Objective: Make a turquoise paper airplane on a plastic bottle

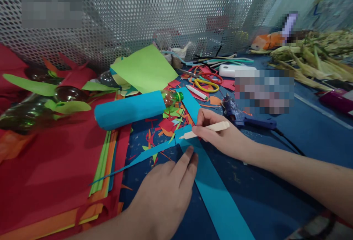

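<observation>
My right hand (224, 138) grips a cream-coloured marker pen (221, 126), its tip pointing left and down over a long blue paper strip (217, 199). My left hand (167, 186) lies palm down, fingers stretched out, with the fingertips on the strip just below the pen tip. From beside the tip a narrow, pointed blue paper offcut (150, 154) runs to the left. Behind my hands, a bottle wrapped in blue paper (129, 109) lies on its side, its green neck toward the right. Whether the tip touches the paper I cannot tell.
Stacked coloured paper (68, 159) covers the left side, with paper-decorated bottles (70, 92) on it. Paper scraps (167, 125) surround the bottle neck. A blue glue gun (234, 113), scissors (208, 84) and another marker (197, 92) lie beyond my right hand. Dried husks (311, 54) lie far right.
</observation>
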### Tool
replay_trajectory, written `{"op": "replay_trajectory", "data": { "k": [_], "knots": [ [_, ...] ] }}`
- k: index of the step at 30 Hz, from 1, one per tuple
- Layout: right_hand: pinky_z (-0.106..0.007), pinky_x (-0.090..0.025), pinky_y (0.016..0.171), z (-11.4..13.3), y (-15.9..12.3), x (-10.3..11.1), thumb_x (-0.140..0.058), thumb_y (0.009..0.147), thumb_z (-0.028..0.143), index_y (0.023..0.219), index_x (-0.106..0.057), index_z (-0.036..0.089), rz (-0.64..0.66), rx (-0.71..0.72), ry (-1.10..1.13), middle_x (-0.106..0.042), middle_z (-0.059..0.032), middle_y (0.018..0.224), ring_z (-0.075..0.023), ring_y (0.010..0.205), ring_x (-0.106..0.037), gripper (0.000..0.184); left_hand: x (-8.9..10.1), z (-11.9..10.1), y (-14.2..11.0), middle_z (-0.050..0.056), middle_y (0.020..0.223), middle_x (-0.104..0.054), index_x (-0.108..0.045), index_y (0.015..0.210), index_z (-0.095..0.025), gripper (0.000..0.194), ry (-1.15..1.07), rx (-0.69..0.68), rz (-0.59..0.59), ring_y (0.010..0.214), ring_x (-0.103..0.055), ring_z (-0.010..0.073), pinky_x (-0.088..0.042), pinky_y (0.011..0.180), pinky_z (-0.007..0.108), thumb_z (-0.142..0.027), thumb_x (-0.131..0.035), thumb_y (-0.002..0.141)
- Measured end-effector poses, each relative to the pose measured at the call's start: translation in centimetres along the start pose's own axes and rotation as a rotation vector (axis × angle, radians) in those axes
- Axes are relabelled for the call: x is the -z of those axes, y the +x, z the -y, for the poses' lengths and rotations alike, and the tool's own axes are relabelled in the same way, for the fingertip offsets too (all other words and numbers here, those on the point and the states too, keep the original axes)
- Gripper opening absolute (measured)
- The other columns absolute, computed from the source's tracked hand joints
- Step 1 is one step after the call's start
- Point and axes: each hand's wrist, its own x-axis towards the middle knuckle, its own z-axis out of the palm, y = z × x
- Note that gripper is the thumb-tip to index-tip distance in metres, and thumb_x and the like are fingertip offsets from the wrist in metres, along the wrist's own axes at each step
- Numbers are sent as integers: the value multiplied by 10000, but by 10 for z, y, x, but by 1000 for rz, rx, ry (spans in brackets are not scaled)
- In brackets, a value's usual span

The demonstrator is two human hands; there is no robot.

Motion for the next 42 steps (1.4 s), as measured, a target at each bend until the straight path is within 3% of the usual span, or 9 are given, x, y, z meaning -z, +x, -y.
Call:
{"op": "replay_trajectory", "data": {
  "k": [7,27,32,36,42],
  "knots": [
    [-244,-218,465,1,0,-1,-552,795,218,683,-391,222,12,-4,-26,-354,94,578,-83,501,-267,197,0,1,2,178,1352,-537,-496,1313,-84,561,43,-19,14,742,-677,224,-551,581,340,-31,-359,771],
    [-225,-235,461,-1,-1,-1,-553,778,190,678,-401,218,26,-35,-62,-367,91,571,-83,510,-283,184,0,2,1,182,1352,-537,-509,1302,-85,561,15,-27,37,762,-683,234,-560,592,348,-28,-344,768],
    [-228,-267,463,5,-1,4,-524,768,188,664,-399,219,-84,40,-17,-388,82,577,-82,501,-338,166,1,1,1,171,1368,-522,-485,1325,-82,568,37,-17,17,735,-669,212,-558,585,339,-29,-319,785],
    [-238,-243,460,6,1,10,-498,739,201,615,-378,224,-191,83,-115,-360,75,549,-88,491,-320,174,-1,0,0,184,1359,-528,-491,1318,-63,568,32,-16,-33,713,-667,219,-547,570,355,-1,-302,785],
    [-248,-276,493,0,4,11,-475,736,225,612,-350,232,-194,52,-182,-344,69,544,-104,515,-335,176,-3,1,0,171,1326,-564,-538,1274,-82,531,47,-28,-90,690,-667,212,-536,549,334,-16,-318,796]
  ]
}}
